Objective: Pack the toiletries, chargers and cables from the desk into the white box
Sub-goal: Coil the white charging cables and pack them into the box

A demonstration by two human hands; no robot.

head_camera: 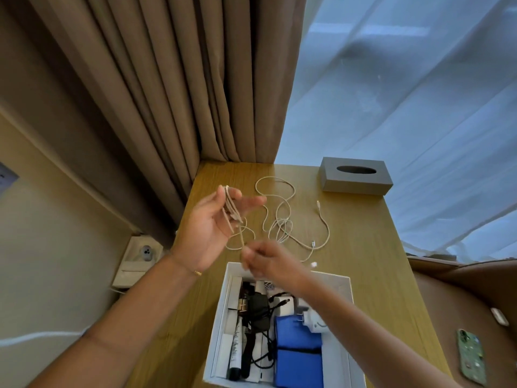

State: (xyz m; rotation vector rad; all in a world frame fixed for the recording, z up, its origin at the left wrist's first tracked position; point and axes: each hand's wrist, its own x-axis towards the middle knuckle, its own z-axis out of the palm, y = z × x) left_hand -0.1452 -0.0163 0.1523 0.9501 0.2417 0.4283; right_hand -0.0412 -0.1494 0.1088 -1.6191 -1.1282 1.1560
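My left hand (215, 228) is raised above the desk with loops of a white cable (231, 208) wound around its fingers. My right hand (263, 259), blurred, pinches the same cable just below, over the far edge of the white box (340, 278). More white cable (282, 217) lies tangled on the desk beyond the hands, its plug ends to the right. The box holds a black charger with cord (258, 306), a white plug adapter (314, 322), a blue pouch (298, 351) and tubes along its left side.
A grey tissue box (355, 176) stands at the desk's far right corner. Brown curtains hang behind the wooden desk (372, 247), a sheer one to the right. A phone in a green case (472, 357) lies on a brown seat at the right. A wall socket (145, 253) sits left of the desk.
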